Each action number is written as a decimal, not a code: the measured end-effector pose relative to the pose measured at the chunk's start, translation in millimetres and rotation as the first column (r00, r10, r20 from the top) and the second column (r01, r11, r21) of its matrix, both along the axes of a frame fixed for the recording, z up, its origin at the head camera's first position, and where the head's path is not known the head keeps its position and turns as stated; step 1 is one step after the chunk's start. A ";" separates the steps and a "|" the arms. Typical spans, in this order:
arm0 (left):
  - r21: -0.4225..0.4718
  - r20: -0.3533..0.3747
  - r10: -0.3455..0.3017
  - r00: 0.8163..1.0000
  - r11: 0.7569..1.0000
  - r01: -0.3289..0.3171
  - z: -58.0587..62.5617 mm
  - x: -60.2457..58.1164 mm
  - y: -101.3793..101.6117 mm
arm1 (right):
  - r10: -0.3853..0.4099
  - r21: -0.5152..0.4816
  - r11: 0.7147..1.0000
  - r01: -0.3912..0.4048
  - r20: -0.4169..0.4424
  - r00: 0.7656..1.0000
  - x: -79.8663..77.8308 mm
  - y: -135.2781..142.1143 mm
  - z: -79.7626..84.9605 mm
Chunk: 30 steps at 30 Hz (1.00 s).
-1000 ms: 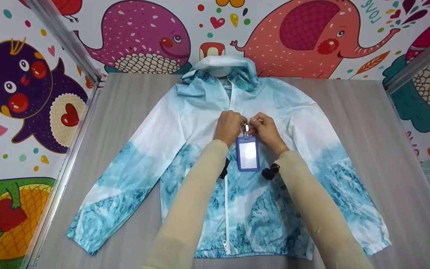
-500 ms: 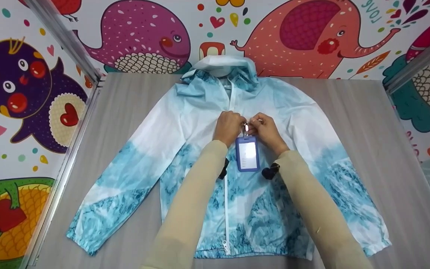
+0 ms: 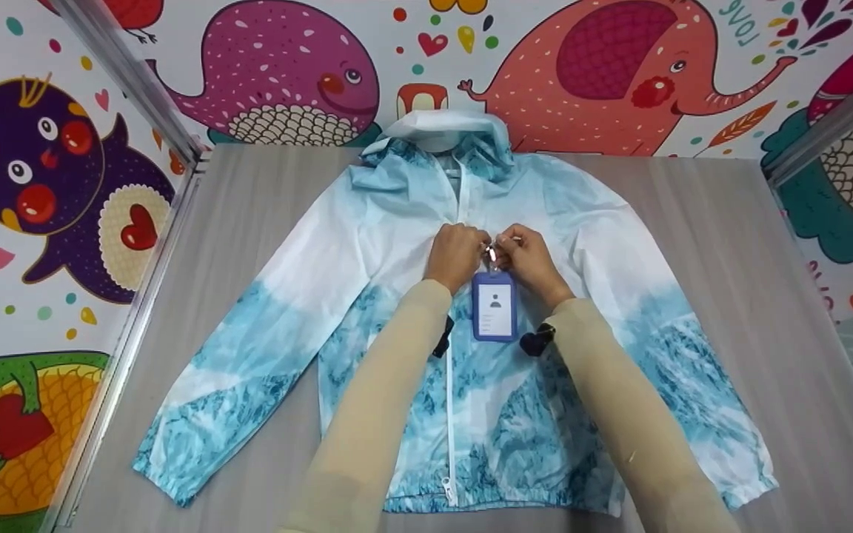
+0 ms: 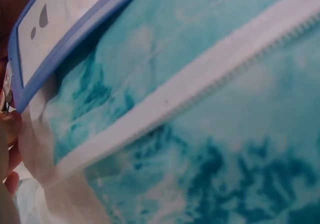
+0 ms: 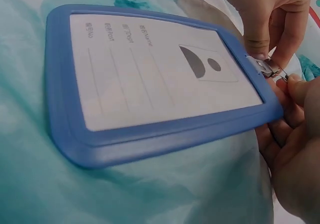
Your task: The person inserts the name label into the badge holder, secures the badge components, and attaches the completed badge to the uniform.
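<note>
A blue-framed badge holder (image 3: 495,307) with a white card hangs by a small metal badge clip (image 5: 263,66) over the front of a white and teal hooded jacket (image 3: 397,222). My left hand (image 3: 457,255) pinches the clip from one side, thumb and fingertips close together. Opposite it, my right hand (image 3: 532,259) pinches a thin metal part at the clip's end. Fingertips of both hands nearly meet there. Whether jacket fabric is caught between them is hidden. In the left wrist view the badge holder (image 4: 75,34) tilts above the jacket's white zip strip (image 4: 165,99).
The jacket lies spread on a wood-grain table (image 3: 249,207), sleeves out to both sides. Its zip pull (image 3: 448,486) is near the lower hem. Cartoon-printed panels (image 3: 426,44) with metal edge strips stand behind and beside the table.
The badge holder has shifted slightly right, and the glare on its card has gone, so the printed figure shows. Both hands keep their hold and have hardly moved.
</note>
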<state>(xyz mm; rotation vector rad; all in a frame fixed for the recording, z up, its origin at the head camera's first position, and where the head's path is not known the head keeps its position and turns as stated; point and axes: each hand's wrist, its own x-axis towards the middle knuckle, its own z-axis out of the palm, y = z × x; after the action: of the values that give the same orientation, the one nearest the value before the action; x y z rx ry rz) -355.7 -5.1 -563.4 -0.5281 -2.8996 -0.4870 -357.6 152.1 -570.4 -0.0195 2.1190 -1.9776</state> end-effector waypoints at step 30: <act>-0.046 -0.033 -0.054 0.998 0.998 0.052 3.8 -0.6 -1.9 | 0.057 -0.030 0.998 -0.057 -0.012 0.998 -0.7 2.3 -4.9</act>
<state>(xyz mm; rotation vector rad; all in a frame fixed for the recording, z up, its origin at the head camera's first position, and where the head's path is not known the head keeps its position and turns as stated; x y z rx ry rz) -356.3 -7.1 -559.6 -0.6151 -2.8762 -0.4158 -358.2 154.4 -575.4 -0.0956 2.0711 -1.9814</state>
